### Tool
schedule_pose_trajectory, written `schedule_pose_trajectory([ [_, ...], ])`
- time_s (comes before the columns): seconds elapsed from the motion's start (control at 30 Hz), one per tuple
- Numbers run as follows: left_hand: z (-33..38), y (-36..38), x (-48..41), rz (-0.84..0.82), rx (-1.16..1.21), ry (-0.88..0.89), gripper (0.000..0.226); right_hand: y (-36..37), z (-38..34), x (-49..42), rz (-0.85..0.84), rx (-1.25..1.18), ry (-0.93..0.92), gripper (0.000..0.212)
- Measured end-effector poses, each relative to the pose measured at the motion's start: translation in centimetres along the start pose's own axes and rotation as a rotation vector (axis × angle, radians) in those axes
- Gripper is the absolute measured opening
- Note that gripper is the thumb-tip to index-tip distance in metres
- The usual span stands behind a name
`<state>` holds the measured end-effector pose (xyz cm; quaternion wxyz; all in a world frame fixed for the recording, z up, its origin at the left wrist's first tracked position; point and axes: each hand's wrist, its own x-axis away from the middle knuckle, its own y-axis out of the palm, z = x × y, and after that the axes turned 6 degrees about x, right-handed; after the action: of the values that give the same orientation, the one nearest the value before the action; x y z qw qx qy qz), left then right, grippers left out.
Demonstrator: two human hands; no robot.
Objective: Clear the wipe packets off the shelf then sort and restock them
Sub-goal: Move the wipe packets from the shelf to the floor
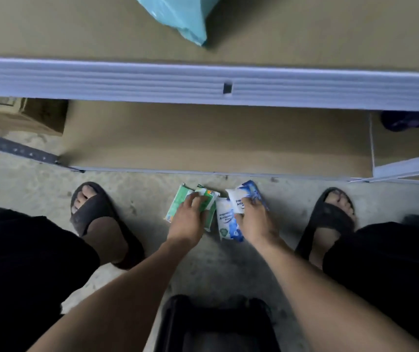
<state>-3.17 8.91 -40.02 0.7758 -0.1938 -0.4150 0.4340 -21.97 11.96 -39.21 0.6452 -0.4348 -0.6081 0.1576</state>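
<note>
Packets — flat, glossy rectangles — on gritty concrete.

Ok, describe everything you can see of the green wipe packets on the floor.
The green packets are flat, soft-looking pouches, green and white, with an orange patch near one top corner. At least two overlap, lying flat on the concrete floor just in front of the bottom shelf. The left hand rests on top with bent fingers; whether it grips them is unclear. Blue and white packets lie right beside them.
</note>
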Motion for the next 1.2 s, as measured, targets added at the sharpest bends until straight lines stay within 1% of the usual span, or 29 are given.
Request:
schedule_pose_trajectory([
  [0.1,0.1,0.8,-0.7,-0.157,-0.029,0.003,0.055,1.0,0.3,-0.8,-0.105,0.081,-0.011,0.059],
  [0.23,0.5,0.1,-1.3,-0.369,-0.203,0.017,0.067,0.8,0.6,-1.0,-0.187,0.087,-0.014,0.066],
  [0.3,1.1,-1.0,-1.6,-0.441,-0.278,-0.011,0.072,0.1,0.6,-0.6,-0.206,0.085,-0.008,0.067],
  [0.37,2.1,-2.4,-1.5,-0.458,-0.381,0.012,0.074,-0.9,0.6,0.2,-0.188,0.081,-0.004,0.065],
  [0.43,3.4,-3.8,-0.8,-0.409,-0.451,0.071,0.069,-2.2,0.5,1.6,-0.139,0.058,0.003,0.062],
  [0.57,6.2,-6.6,1.5,-0.294,-0.477,0.118,0.050,-5.4,0.2,4.7,-0.009,0.011,-0.006,0.050],
  [0.63,7.6,-7.9,2.7,-0.243,-0.506,0.176,0.048,-7.2,-0.1,6.2,0.049,-0.016,-0.025,0.048],
  [0.8,11.8,-11.5,5.7,-0.074,-0.531,0.339,0.050,-12.1,-0.5,10.5,0.208,-0.035,-0.076,0.056],
  [0.87,13.5,-13.1,7.0,0.004,-0.532,0.407,0.050,-14.1,-0.6,12.4,0.290,-0.037,-0.098,0.055],
  [1.0,17.1,-16.3,9.8,0.191,-0.621,0.565,0.045,-18.4,-0.6,16.3,0.429,-0.024,-0.125,0.057],
  [1.1,19.7,-18.8,11.5,0.281,-0.652,0.651,0.038,-21.5,-0.5,18.7,0.493,-0.046,-0.156,0.060],
  [1.2,22.6,-21.1,12.6,0.334,-0.607,0.733,0.043,-24.7,-0.5,20.8,0.562,-0.004,-0.193,0.061],
])
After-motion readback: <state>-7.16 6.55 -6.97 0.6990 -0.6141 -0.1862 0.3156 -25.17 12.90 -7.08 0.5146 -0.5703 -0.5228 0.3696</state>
